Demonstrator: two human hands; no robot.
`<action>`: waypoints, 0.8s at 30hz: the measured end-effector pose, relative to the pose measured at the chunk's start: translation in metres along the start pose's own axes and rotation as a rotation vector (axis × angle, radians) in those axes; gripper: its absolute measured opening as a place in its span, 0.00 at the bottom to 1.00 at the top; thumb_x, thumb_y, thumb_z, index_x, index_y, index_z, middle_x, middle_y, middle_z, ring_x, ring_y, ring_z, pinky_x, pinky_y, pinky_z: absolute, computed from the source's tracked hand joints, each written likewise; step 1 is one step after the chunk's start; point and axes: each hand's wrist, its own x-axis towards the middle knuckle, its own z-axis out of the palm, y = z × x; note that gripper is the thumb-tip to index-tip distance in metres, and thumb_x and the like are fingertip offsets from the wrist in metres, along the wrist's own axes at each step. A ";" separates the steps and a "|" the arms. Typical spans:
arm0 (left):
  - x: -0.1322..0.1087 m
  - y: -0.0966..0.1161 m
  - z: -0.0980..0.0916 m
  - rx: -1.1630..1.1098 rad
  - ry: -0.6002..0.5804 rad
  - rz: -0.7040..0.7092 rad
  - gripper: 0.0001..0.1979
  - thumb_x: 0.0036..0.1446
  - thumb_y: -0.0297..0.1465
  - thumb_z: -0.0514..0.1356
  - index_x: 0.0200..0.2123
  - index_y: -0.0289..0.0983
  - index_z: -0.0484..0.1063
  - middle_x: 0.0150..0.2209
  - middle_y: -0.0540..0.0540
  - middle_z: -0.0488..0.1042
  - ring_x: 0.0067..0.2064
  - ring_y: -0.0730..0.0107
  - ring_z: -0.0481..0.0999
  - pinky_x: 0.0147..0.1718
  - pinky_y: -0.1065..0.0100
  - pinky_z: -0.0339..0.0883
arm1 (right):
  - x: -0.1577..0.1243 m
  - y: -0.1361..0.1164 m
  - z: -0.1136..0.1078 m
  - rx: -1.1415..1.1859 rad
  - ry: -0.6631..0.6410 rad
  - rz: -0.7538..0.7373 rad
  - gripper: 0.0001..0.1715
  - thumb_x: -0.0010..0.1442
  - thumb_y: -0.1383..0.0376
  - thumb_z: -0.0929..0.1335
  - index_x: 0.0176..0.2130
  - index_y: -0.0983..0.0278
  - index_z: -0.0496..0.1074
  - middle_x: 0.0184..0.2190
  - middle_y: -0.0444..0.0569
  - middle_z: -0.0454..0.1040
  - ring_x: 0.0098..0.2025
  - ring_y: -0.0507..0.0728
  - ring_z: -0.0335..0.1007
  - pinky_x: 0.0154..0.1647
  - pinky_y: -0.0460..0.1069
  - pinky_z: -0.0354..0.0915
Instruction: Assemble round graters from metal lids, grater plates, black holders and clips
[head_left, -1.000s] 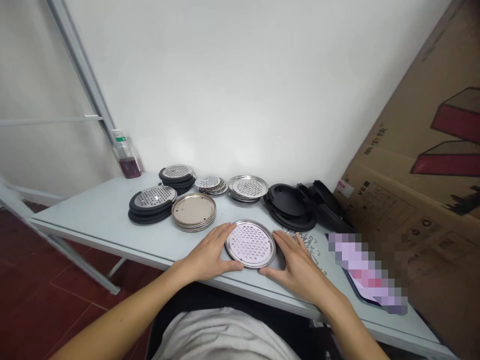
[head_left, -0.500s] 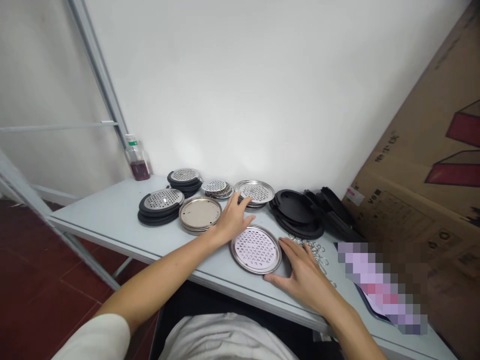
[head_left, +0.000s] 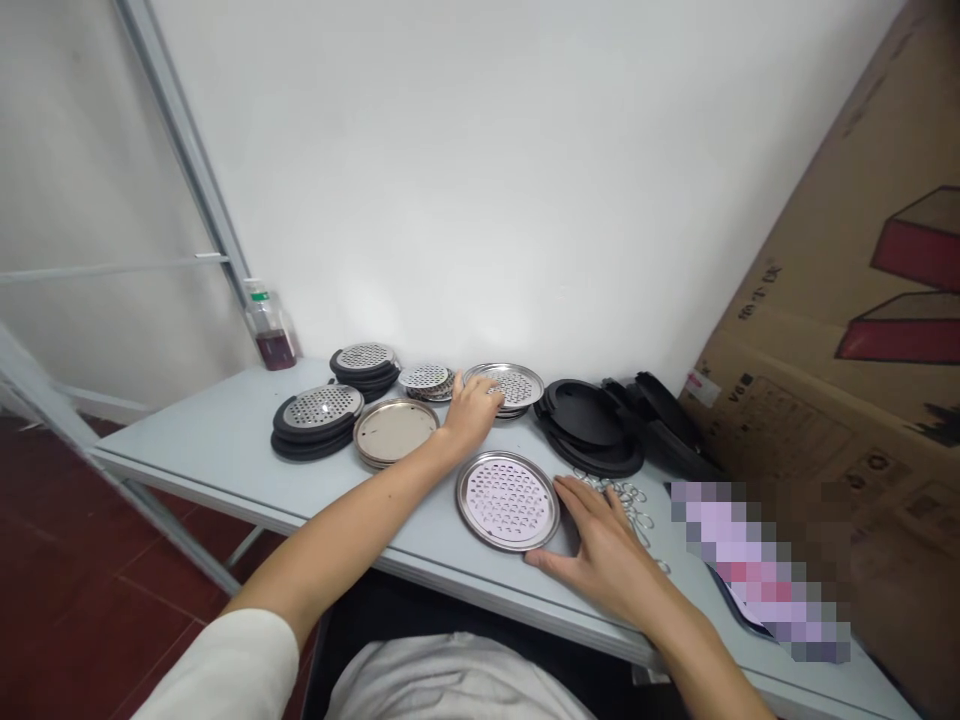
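Left fingers (head_left: pixel 481 392) curl onto stacked perforated steel discs (head_left: pixel 523 387), right fingers (head_left: pixel 592 505) spread wide beside a single disc (head_left: pixel 508 500).

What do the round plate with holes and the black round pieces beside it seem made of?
The perforated plate looks like stainless steel: thin sheet, shiny polished rim. The black round pieces seem moulded plastic or possibly rubber: matte, thick, with no metal shine.

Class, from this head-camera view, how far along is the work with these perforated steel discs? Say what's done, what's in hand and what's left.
Done, it seems: black-rimmed perforated discs sit stacked at the back. In hand: the left hand rests on a steel disc stack, and the right hand lies at a lone perforated disc. Left: black frames and loose metal rings look unused.
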 end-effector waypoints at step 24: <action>-0.078 0.028 -0.076 -1.448 0.025 -0.568 0.19 0.50 0.39 0.71 0.41 0.33 0.76 0.37 0.44 0.80 0.39 0.67 0.79 0.42 0.66 0.74 | 0.006 -0.010 -0.008 0.477 0.383 0.090 0.55 0.59 0.50 0.70 0.72 0.56 0.38 0.64 0.58 0.64 0.63 0.67 0.65 0.62 0.65 0.62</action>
